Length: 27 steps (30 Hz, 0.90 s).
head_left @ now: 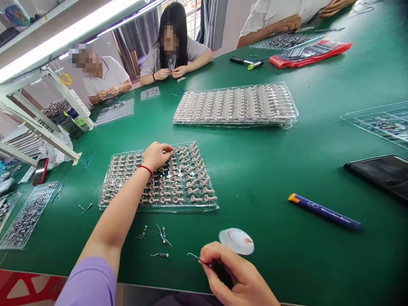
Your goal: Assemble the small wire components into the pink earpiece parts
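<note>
My left hand reaches over a clear plastic tray filled with rows of small pinkish earbud-shaped parts. Its fingers are pinched on one of those parts near the tray's far edge. A red string circles that wrist. Near the table's front edge my right hand is closed on dark tweezers, whose tips point left. Between the hands lie a few small wired components on the green tabletop. A small white round dish sits just beyond my right hand.
A stack of full trays stands farther back. A blue pen and a dark phone lie right. Another tray and a red phone lie left. Two seated people work across the table; another person's arms rest far right.
</note>
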### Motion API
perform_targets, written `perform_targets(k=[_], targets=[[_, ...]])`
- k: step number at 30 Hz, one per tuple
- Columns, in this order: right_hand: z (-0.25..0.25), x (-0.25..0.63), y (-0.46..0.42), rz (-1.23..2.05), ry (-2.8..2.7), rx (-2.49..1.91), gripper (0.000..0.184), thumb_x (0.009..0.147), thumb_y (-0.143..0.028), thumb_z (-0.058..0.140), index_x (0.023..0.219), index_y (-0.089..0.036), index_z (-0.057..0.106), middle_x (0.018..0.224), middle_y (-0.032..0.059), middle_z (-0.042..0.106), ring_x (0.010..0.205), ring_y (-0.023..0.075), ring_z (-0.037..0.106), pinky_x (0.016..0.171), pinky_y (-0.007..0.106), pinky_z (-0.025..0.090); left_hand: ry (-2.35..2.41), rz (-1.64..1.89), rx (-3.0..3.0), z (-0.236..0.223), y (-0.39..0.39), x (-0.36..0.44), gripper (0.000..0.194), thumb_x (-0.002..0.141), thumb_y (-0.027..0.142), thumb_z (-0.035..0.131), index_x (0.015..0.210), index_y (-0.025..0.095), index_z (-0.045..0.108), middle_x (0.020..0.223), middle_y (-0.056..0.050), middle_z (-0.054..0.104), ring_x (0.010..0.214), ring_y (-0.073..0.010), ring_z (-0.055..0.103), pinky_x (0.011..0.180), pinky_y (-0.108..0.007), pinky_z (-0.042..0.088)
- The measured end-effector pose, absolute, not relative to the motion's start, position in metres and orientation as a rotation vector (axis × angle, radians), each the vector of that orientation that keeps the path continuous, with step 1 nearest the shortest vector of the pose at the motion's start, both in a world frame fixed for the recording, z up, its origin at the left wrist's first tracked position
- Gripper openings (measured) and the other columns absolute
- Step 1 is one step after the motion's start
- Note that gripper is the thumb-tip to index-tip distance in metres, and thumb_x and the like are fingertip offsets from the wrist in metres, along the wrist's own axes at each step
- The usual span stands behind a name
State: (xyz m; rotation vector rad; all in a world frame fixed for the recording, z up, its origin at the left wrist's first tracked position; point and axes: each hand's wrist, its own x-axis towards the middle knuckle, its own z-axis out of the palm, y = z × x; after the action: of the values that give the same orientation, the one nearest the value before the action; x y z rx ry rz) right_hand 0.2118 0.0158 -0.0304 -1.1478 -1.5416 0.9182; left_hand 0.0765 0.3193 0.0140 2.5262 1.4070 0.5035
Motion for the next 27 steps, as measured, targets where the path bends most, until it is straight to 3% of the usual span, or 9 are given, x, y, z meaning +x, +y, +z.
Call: perform_targets(k=[5,11,16,24,27], targets=[[-0.029,0.215,0.014,0.892,-1.511,-1.159,0.010,0.084,-0.014,0.058,0.083,-0.024,0.055,0.076,-0.0015,0.065,0.067,0.0116,0.064,0.064,0.017,0.054,1.420,0.486,2.509,0.031,0.301,0.067,0.012,0.083,0.024,0.065,0.084,0.021,0.077,0.087,-0.004,0.077,0.093,-0.0242,0.061,0.081,-0.035,0.048],[-0.033,0.217,0.010,0.930,-1.458,-1.146,0.003,0.085,-0.021,0.064,0.086,-0.024,0.063,0.080,0.0009,0.072,0.070,0.0138,0.070,0.066,0.016,0.057,1.316,0.414,2.507,0.047,0.224,0.029,0.008,0.082,0.024,0.069,0.076,0.022,0.074,0.080,0.000,0.076,0.078,-0.0169,0.065,0.079,-0.031,0.048],[-0.035,0.214,0.011,0.932,-1.416,-1.146,0.009,0.086,-0.028,0.067,0.093,-0.023,0.070,0.084,0.0030,0.077,0.074,0.0167,0.075,0.070,0.018,0.060,1.339,0.415,2.533,0.043,0.183,0.002,0.007,0.082,0.020,0.069,0.077,0.023,0.073,0.077,-0.001,0.075,0.079,-0.0196,0.064,0.078,-0.034,0.048],[-0.032,0.211,0.014,0.813,-1.447,-1.106,0.008,0.090,-0.026,0.062,0.092,-0.024,0.070,0.089,0.0022,0.077,0.080,0.0164,0.074,0.074,0.020,0.061,1.498,0.457,2.535,0.034,0.249,0.051,0.012,0.086,0.022,0.064,0.083,0.021,0.076,0.085,-0.005,0.075,0.090,-0.0217,0.064,0.088,-0.036,0.048],[-0.028,0.211,0.015,0.781,-1.454,-1.070,0.010,0.091,-0.025,0.060,0.089,-0.024,0.070,0.087,0.0031,0.075,0.080,0.0169,0.074,0.073,0.021,0.061,1.594,0.413,2.501,0.028,0.277,0.073,0.017,0.085,0.026,0.064,0.076,0.019,0.076,0.083,-0.008,0.074,0.089,-0.0246,0.065,0.084,-0.037,0.051]])
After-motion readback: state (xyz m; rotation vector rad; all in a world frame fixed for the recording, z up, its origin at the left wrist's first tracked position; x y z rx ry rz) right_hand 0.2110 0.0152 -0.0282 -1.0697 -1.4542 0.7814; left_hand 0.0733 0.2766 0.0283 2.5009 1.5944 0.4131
